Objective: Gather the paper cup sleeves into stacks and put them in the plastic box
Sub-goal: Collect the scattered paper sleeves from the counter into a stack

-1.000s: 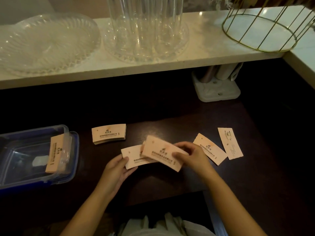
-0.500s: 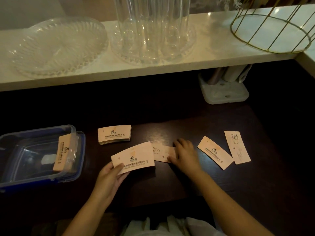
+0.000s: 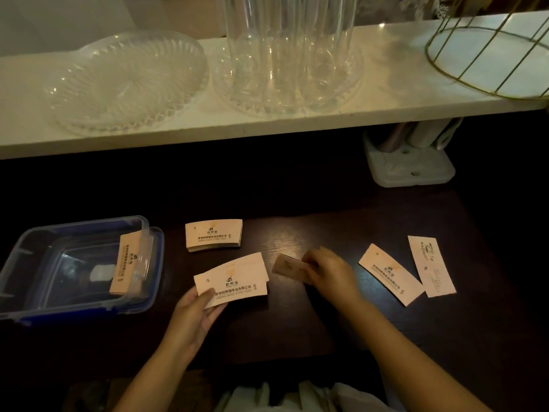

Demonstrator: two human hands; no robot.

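My left hand (image 3: 196, 312) pinching a small stack of sleeves (image 3: 231, 279), my right hand (image 3: 329, 273) gripping one blurred sleeve (image 3: 286, 267), two loose sleeves (image 3: 390, 278) right of it, plastic box (image 3: 86, 304) far left holding a sleeve.

- We see the right hand (image 3: 329, 273) has let go of the bundle it shared with the left and now pinches a single sleeve (image 3: 286, 267), tilted up off the dark table (image 3: 297, 331).
- The left hand (image 3: 197, 312) alone now holds the small stack of sleeves (image 3: 233, 279), squared up and fanned less than a second ago.
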